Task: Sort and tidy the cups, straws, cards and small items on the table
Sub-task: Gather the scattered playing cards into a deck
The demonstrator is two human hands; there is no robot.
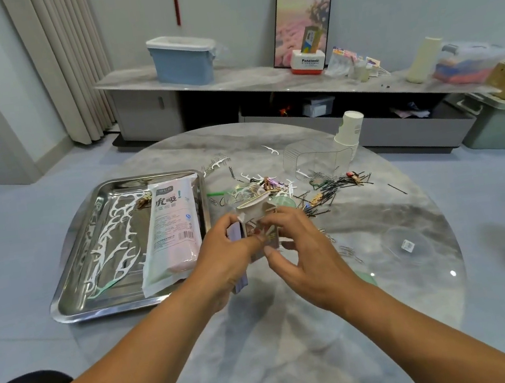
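Over the middle of the round marble table (377, 223), my left hand (221, 259) grips a stack of cards (235, 232) by its edge. My right hand (300, 249) pinches the top cards of that stack (263, 231) from the right. A steel tray (74, 288) at the left holds a pink pack of straws (173, 230) and several white floss picks (113, 238). A stack of paper cups (350, 136) lies tilted at the far right, beside clear plastic cups (311, 158). Loose floss picks, hairpins (331, 187) and clips lie scattered behind my hands.
A clear lid (409, 244) lies on the table at the right, with paper clips (345, 249) near it. A green disc (365, 276) shows under my right wrist. Beyond the table stands a low cabinet (230, 81) with a blue bin (182, 59) and boxes.
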